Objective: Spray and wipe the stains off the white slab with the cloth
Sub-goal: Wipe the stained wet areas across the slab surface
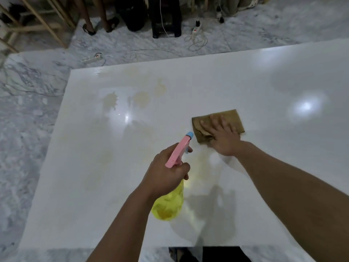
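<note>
while the left hand (pixel 166 173) grips the spray bottle (pixel 171 186), nozzle aimed up and away toward the yellowish stains (pixel 111 100), its long axis tilted forward, the right hand (pixel 221 137) presses flat, fingers spread, on the brown cloth (pixel 232 118) on the white slab (pixel 245 82). wiping looks underway; next, probably spray those far stains.

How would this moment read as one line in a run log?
left hand: grips spray bottle | right hand: flat on cloth | slab: yellowish stains remain
</note>
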